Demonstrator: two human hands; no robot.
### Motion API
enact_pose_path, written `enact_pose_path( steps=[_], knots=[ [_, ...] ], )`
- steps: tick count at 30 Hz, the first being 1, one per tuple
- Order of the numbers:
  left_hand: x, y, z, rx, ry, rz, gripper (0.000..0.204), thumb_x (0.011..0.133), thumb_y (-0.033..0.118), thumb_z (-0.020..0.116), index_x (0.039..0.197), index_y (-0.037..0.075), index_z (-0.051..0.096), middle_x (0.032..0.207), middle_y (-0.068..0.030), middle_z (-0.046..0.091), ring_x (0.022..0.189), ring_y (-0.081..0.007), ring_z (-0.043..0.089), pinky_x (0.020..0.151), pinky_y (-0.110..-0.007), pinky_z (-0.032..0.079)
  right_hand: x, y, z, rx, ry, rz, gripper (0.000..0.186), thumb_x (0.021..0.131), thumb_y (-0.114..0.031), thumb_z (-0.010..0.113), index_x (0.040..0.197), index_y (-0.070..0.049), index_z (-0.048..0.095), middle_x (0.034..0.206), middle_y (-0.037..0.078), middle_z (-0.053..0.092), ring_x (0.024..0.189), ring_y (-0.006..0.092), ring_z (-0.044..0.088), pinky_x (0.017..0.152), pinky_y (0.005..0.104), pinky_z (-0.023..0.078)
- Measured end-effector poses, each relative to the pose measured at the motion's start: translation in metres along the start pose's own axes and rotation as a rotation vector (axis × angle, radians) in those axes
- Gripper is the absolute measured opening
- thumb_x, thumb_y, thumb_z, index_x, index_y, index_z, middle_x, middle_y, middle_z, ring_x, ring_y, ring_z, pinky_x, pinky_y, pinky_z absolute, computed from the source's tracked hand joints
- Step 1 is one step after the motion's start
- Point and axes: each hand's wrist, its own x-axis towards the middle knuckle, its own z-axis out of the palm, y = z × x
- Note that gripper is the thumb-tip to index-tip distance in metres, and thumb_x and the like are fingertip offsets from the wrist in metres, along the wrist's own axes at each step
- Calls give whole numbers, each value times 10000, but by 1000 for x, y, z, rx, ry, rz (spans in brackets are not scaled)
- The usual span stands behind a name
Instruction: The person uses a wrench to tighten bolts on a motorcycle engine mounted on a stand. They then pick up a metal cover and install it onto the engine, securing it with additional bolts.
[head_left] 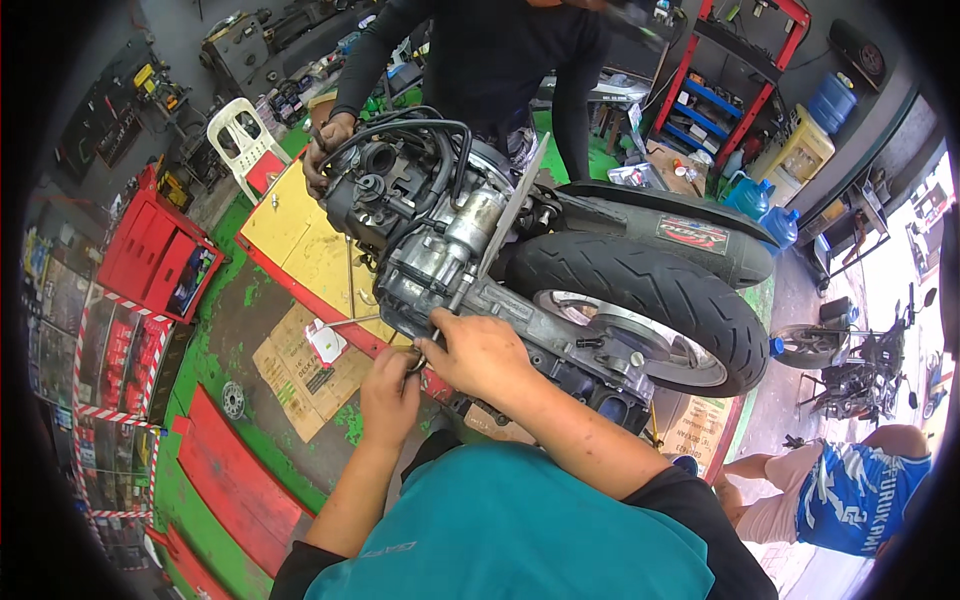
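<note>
A scooter engine unit (440, 235) with its rear wheel (640, 300) and black exhaust (690, 235) lies on the workshop floor. My right hand (480, 352) rests on the lower edge of the engine case, fingers curled around a small part. My left hand (388, 385) is just below it, fingers pinched on a small metal ring-like piece (416, 362) between the two hands. A person in black stands across the engine, one hand (322, 150) gripping its far left end by the hoses.
Flattened cardboard (305, 365) and a yellow board (290, 225) lie on the green and red floor. A white plastic chair (242, 140) and red tool cabinet (155, 255) stand left. Another person in blue (850, 495) sits at right near a motorcycle (860, 370). Blue water jugs (770, 205) stand behind.
</note>
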Motion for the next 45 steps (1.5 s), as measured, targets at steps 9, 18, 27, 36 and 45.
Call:
enact_pose_path(
  steps=[9,18,27,36,45],
  knots=[
    [-22,-17,8,-1171,-266,-931,237,1042,203,643,1151,-8,653,920,-152,732,764,-244,733,674,-334,595,2,-1,2,-17,-4,21,391,970,-415,661,1085,-41,654,878,231,739,895,432,722,808,554,550],
    [-17,8,20,-110,78,-249,333,946,110,683,1257,-5,649,1006,-155,713,897,-267,734,769,-416,577,1,2,3,-22,17,-19,366,964,-389,672,1126,-61,676,899,211,745,904,431,720,806,554,553],
    [-38,-3,21,-1643,-212,-846,344,1112,313,512,1296,32,584,1024,-118,704,883,-240,716,775,-335,571,0,-1,1,-21,-9,29,371,968,-392,673,1127,-57,662,908,227,738,918,437,715,811,554,549],
    [-34,-22,26,-388,-106,-408,257,1024,112,663,1229,-39,635,1010,-103,740,905,-200,736,807,-344,584,0,1,7,-53,22,-11,359,959,-390,678,1127,-73,670,914,220,748,916,436,722,802,550,559],
    [-26,-18,35,-1241,-196,-676,384,1021,28,637,1395,-6,560,1153,-57,725,972,-149,722,847,-289,579,2,-3,2,-54,-9,60,365,938,-389,701,1101,-64,670,897,222,745,896,440,722,795,554,551]
  ],
)
